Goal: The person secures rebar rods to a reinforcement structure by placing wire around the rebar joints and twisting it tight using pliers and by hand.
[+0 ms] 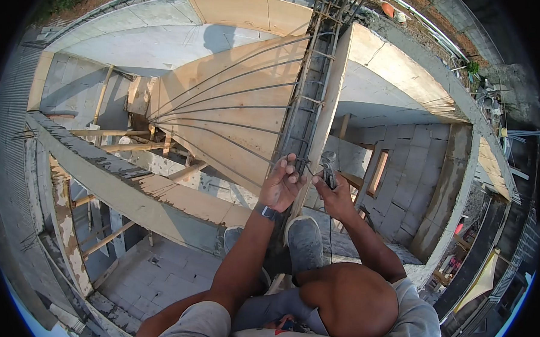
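My left hand (281,184), palm turned up and fingers curled, is beside the long rebar cage (312,92). Thin dark wire (306,166) shows at its fingertips, against the bars. To the right, my right hand (336,198) is closed round what looks like a looped bundle of tie wire (328,163), thumb pressed on it. Loose dark strands hang below that hand. The cage runs away from me in a narrow trough, with a formwork board (331,111) along its right side. My shoes (305,242) rest just below my hands.
Several bent rebars (230,103) fan left from the cage over a plywood panel (244,77). Concrete beams (130,192) border deep openings on both sides. Block walls (405,174) and wooden props (119,237) stand down below. A bent knee (348,301) is close under my right arm.
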The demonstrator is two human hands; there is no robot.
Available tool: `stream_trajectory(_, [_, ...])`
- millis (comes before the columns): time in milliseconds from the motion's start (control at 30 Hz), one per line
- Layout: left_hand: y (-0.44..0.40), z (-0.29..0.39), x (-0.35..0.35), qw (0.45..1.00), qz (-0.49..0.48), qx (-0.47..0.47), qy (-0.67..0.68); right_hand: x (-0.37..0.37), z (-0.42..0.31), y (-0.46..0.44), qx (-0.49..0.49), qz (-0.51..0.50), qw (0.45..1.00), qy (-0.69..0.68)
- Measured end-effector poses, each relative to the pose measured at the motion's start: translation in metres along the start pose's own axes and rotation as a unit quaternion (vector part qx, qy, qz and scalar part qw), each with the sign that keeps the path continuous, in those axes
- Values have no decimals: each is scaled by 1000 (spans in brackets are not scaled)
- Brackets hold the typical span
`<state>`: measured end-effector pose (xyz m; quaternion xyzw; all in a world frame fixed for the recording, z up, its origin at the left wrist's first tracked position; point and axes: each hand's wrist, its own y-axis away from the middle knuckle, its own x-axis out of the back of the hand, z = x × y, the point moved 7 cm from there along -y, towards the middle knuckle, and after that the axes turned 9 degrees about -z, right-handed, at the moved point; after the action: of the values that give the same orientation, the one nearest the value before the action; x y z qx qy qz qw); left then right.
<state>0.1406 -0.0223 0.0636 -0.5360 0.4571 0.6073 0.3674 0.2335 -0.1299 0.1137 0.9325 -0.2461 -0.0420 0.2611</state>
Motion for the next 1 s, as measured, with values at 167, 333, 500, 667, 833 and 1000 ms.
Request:
stream_trajectory(167, [0,-3,8,1000,-10,-3,29,-17,-10,2,14,4,998,-53])
stream_trajectory(333, [0,16,-7,994,58,58,-69,-1,-4,-3,8,-17,1000,-18])
stream_trajectory(500, [-5,16,-7,994,-10,95,-60,10,-10,-2,-2,-57,998,-8])
stream_trajectory(667, [-4,13,-4,992,18,106,-70,21,-15,-8,18,-60,998,13])
stream_trajectory(833, [0,13,-12,973,35,192,-125,43,-18,-6,-8,-67,991,115])
stream_trajectory(1000, [-5,8,-15,974,36,198,-101,49,-28,-6,20,-66,991,111])
